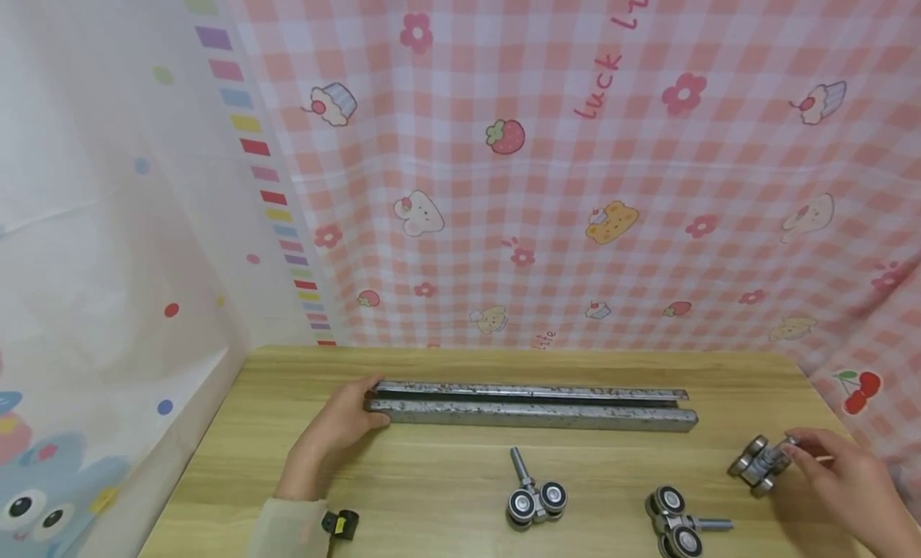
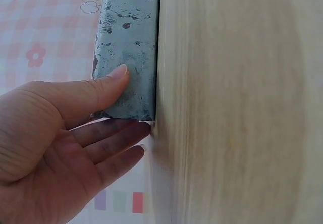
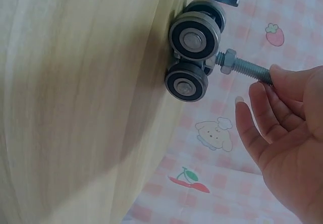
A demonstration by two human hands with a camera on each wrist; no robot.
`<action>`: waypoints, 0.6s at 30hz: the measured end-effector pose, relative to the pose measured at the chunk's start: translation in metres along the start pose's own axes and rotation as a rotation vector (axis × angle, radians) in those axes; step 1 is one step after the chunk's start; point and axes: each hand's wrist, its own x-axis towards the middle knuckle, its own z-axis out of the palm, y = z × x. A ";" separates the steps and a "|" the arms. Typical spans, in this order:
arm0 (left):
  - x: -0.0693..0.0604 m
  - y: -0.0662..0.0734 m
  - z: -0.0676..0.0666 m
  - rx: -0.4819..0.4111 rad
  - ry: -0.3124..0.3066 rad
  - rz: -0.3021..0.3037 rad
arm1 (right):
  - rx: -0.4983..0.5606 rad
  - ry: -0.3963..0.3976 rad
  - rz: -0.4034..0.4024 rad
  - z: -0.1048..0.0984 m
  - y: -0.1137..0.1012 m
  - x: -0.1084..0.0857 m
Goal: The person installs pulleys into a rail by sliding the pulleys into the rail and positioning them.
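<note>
A slotted grey metal track with worn, speckled faces lies across the back of the wooden table. My left hand grips its left end; the left wrist view shows the thumb on the track's side and fingers at its end. At the right, my right hand pinches the threaded bolt of a roller trolley between thumb and fingertips. That trolley's wheels are against or just above the tabletop; I cannot tell which. Another roller trolley lies front centre, and a third roller trolley lies front right.
The wooden table ends at a pink checked cloth behind it. A white cloth with coloured dots hangs at the left. A black strap with a yellow mark is at the left sleeve.
</note>
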 end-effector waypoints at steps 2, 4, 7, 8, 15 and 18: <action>0.000 0.000 0.000 -0.001 0.002 -0.003 | 0.008 0.011 0.003 0.001 0.002 0.002; 0.000 0.000 -0.001 -0.002 0.002 -0.008 | 0.008 0.022 0.004 0.001 0.004 0.004; 0.001 0.000 -0.001 0.000 0.006 -0.010 | 0.003 0.026 0.005 0.001 0.007 0.007; 0.001 0.000 -0.001 0.002 0.005 -0.007 | -0.001 0.025 0.009 0.001 0.008 0.009; -0.001 0.002 -0.002 0.001 0.011 0.006 | -0.005 0.042 0.033 0.000 0.014 0.016; -0.002 0.004 -0.002 -0.006 0.008 0.007 | -0.010 0.053 0.043 0.000 0.015 0.018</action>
